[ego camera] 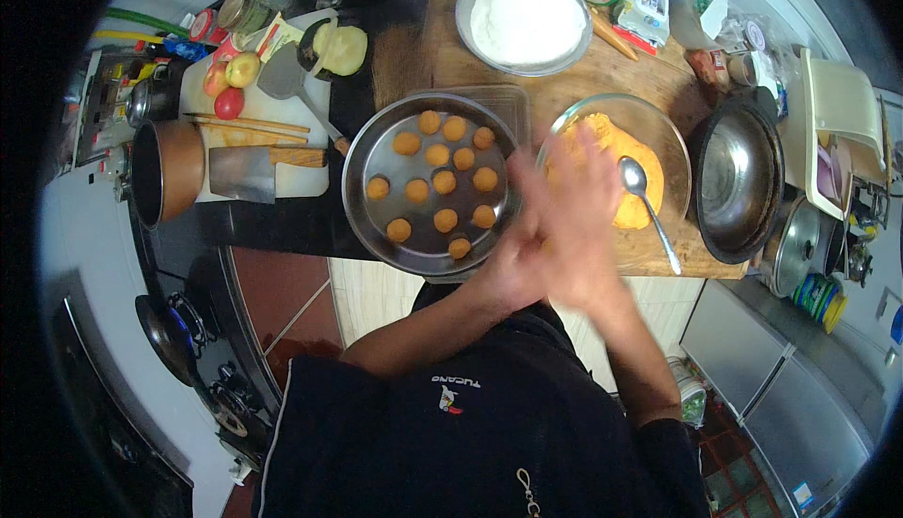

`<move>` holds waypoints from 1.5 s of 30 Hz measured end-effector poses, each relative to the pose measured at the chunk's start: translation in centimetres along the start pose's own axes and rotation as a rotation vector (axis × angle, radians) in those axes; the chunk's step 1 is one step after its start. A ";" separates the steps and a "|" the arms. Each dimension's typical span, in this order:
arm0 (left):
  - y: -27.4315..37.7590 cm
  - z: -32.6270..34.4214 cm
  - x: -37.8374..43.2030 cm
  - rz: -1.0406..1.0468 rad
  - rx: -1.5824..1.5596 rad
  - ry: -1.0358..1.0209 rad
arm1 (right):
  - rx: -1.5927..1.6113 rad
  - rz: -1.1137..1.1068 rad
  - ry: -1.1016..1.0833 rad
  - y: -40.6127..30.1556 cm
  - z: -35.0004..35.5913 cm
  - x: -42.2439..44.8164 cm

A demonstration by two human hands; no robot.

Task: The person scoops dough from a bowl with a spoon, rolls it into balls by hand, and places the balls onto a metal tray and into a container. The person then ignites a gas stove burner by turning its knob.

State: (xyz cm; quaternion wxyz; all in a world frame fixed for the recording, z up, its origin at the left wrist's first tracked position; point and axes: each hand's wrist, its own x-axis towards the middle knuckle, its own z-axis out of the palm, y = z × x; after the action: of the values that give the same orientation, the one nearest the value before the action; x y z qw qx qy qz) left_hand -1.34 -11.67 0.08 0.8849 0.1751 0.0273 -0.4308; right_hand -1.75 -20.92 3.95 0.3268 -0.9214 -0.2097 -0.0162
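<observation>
My left hand [518, 257] is palm up, low between the round metal pan and the glass bowl. Over it lies my right hand [582, 215], blurred, palm facing down. A sliver of orange shows between the palms; the rest of what they hold is hidden. Several orange-brown dough balls [444, 182] sit spread out in the metal pan [360, 225] on the left. The glass bowl [677, 130] on the right contains a mass of orange dough [638, 215], partly covered by my right hand. A metal spoon [652, 215] rests in it, its handle over the bowl's near rim.
A bowl of white powder [529, 21] stands at the back. Leftward, a white cutting board [310, 179] bears a cleaver [243, 172], chopsticks, a spatula and fruit, beside a copper-coloured pot [180, 172]. A dark wok [741, 179] is on the right. Lower left are stove burners [190, 324].
</observation>
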 end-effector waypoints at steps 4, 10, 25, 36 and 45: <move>3.5 -0.1 -1.2 0.098 -0.189 0.025 | -0.010 0.138 0.063 0.5 0.7 -1.1; 3.3 -0.8 -2.2 0.232 -0.155 0.073 | -0.057 0.064 0.128 -0.2 1.9 4.1; 8.4 -5.6 -8.5 0.173 0.001 0.158 | 0.053 0.274 0.352 2.0 0.5 1.6; 19.2 -9.2 -9.9 -0.128 1.964 0.430 | 0.633 0.544 0.513 0.9 1.1 -0.7; 19.3 -10.2 -8.0 0.063 2.244 0.278 | 0.492 0.578 0.452 0.8 1.0 -1.9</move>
State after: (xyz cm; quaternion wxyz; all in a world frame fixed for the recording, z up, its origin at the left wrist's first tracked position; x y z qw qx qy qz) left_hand 9.58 8.68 -2.33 0.2275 0.9174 -0.2810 -0.1661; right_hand -3.23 -21.60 2.37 0.5653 -0.8101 0.1360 -0.0750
